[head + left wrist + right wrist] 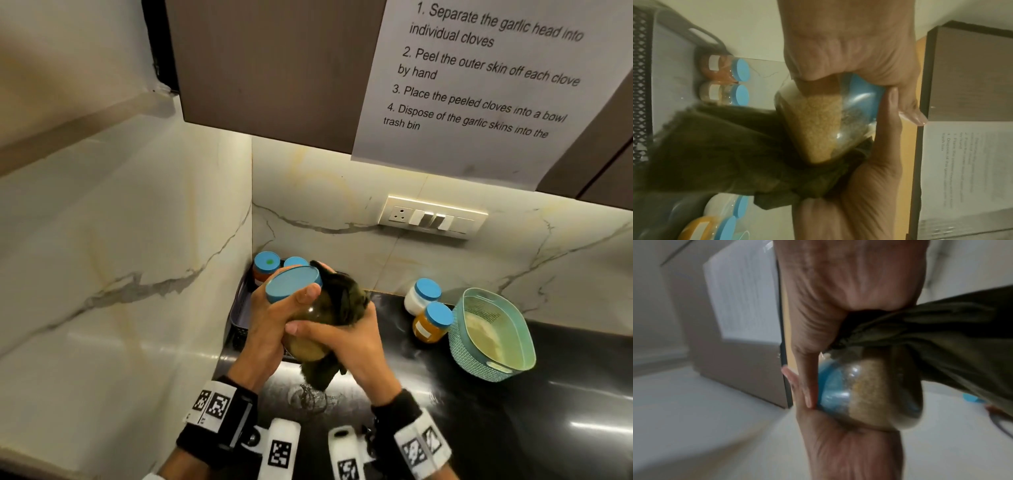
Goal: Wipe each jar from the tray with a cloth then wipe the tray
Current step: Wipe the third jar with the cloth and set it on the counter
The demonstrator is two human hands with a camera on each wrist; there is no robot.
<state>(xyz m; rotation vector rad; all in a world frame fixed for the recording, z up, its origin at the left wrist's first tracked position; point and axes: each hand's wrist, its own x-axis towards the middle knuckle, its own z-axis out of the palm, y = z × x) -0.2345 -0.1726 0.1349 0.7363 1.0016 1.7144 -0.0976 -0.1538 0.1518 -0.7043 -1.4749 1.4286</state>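
Jar is up off the surface, tilted, lid pointing away toward the tray. Left hand grips near the lid, right hand clamps the cloth round its bottom end.

Five jars, one cloth, two baskets.

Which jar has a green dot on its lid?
The jar of red powder in the tray's far left corner. Its blue lid has a green dot; the other lids are plain blue.
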